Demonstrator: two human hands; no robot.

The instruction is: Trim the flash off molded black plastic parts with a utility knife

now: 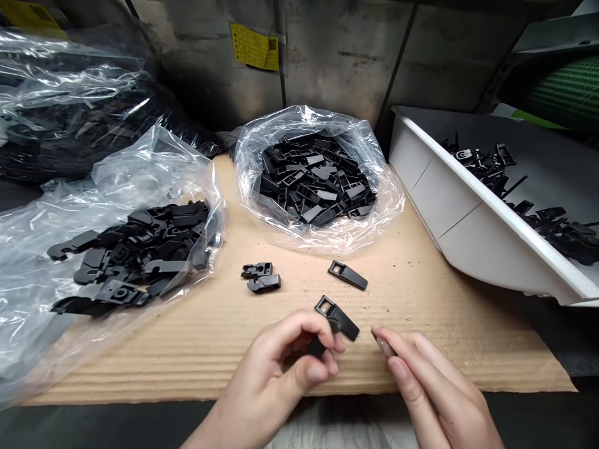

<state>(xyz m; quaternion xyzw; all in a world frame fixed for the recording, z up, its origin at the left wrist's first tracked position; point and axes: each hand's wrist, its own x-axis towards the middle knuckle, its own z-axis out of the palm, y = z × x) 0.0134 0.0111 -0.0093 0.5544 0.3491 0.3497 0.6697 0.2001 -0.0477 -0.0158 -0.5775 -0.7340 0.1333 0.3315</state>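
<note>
From afar I saw a grey panelled wall (337, 81) behind the cardboard-covered surface (206, 362). Near its front edge, the left hand (285, 365) held a black part (316, 347), mostly hidden; just beyond lay a black clip (345, 322), long axis diagonal, square-windowed end pointing far-left. The right hand (430, 377) pinched a small shiny piece (384, 347).

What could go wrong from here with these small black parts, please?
The right hand pinches a small, mostly hidden piece between its fingers, so it might slip and drop. The left hand, holding a black part, is close to a loose black piece with a square opening on the cardboard, and could perhaps knock it.
</note>
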